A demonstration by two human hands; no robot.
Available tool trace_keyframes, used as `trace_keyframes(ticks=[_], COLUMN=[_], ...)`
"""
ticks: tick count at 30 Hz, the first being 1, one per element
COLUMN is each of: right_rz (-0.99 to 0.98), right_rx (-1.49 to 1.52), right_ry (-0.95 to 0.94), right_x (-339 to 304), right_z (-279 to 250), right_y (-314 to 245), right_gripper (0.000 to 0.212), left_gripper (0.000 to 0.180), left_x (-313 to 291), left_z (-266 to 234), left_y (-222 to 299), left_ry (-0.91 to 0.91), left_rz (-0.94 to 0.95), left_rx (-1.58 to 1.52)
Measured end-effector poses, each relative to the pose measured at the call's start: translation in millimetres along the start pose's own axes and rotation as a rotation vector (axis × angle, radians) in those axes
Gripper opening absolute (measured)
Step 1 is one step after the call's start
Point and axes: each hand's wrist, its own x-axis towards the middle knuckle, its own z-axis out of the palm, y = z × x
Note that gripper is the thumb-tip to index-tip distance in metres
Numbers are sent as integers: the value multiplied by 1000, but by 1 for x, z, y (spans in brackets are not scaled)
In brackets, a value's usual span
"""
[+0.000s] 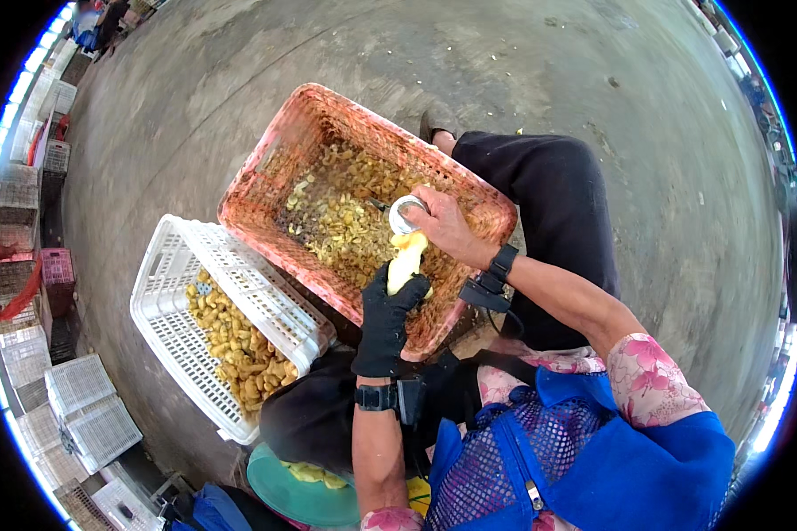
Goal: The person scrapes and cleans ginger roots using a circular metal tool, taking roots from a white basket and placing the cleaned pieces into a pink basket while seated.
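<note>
My left hand point(386, 326), in a black glove, is closed round a pale yellow, peeled piece of ginger point(406, 265). Bare, my right hand point(445, 228) grips a small tool with a round white end point(407, 214) and a thin dark tip, right at the top of the ginger; its exact kind is unclear. Both hands are over a pinkish-red plastic crate point(279, 146) with dirty walls, which holds brown and yellow peelings point(345, 221). To its left, a white slotted basket point(164, 305) contains many knobby, brownish-yellow ginger roots point(235, 341).
A teal basin point(283, 487) with pale yellow pieces stands by my left leg. My right leg point(549, 195) in dark trousers lies beside the red crate. Stacked crates point(93, 407) line the left side, and another person point(97, 26) is far off at upper left. The floor is concrete.
</note>
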Motion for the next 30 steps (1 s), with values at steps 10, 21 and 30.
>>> trace_keyframes(ticks=[10, 21, 30], right_rz=[-132, -331, -395], right_rx=[-41, -280, -184], right_ry=[40, -132, -190], right_x=[6, 12, -4], right_z=[-21, -43, 0], right_y=[-34, -8, -19], right_gripper=[19, 20, 18], left_gripper=[38, 42, 34], left_x=[0, 6, 12], left_z=[10, -20, -12], left_y=[-2, -39, -38], left_ry=[67, 347, 355], left_rz=[-13, 218, 365], left_rx=[-153, 433, 649])
